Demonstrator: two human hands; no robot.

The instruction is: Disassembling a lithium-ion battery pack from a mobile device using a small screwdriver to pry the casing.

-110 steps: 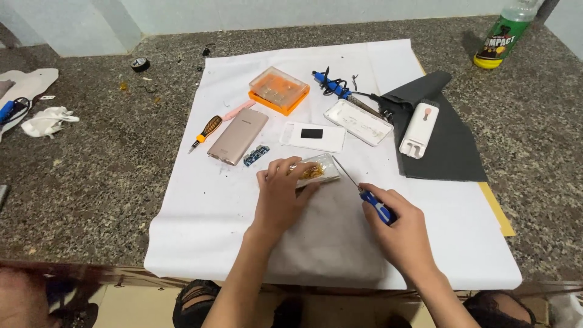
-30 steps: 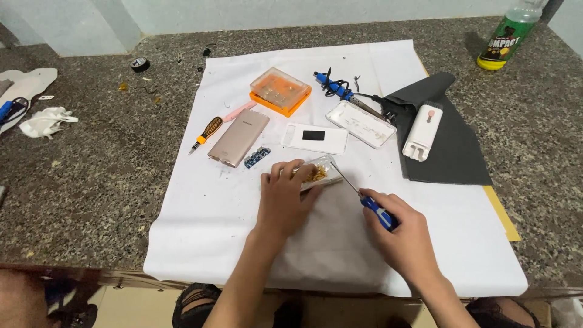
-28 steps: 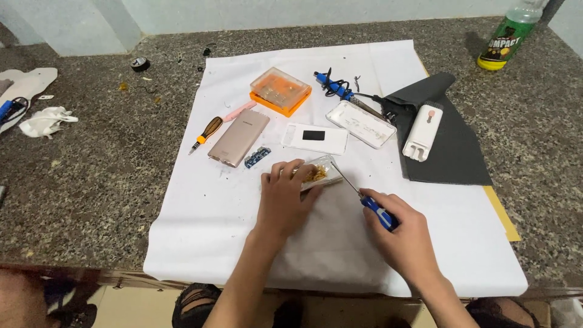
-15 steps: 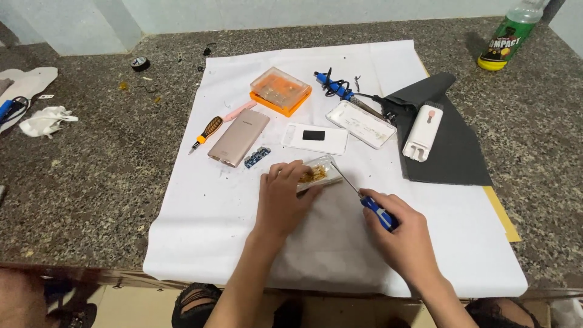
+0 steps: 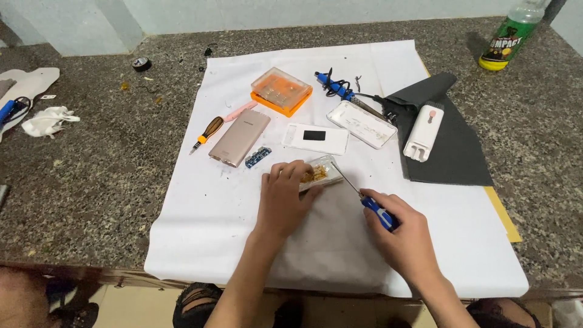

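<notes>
Overhead, a speckled stone counter (image 5: 91, 176) is carrying one white sheet (image 5: 212, 243) and, at its right, one dark cloth (image 5: 452, 155) with a yellow strip (image 5: 503, 212) showing from under it. Two bare hands are working near the sheet's middle. The left hand (image 5: 284, 195) is lying flat, fingers pressed together, holding down a small clear case (image 5: 319, 174) with something amber inside; what that is cannot be made out, and the hand is hiding the case's left end. The right hand (image 5: 405, 234) is curling its fingers around one blue-handled screwdriver (image 5: 373, 206), whose thin shaft is reaching toward the case's right end.

Farther up are lying one gold phone (image 5: 240, 138), one white plate with a black window (image 5: 316, 138), one white tray (image 5: 361, 124), one orange box with a clear lid (image 5: 281, 91), one white device (image 5: 424, 132) on the cloth, one blue tool with a cord (image 5: 334, 87), one second screwdriver with an orange-and-black handle (image 5: 206, 133), one pink stick (image 5: 240, 111) and one tiny blue circuit board (image 5: 258, 157).

One green-labelled bottle (image 5: 509, 39) is standing at the far right corner, its top cut off. At the left edge, crumpled white cloth (image 5: 48, 120) is lying beside half-seen objects.
</notes>
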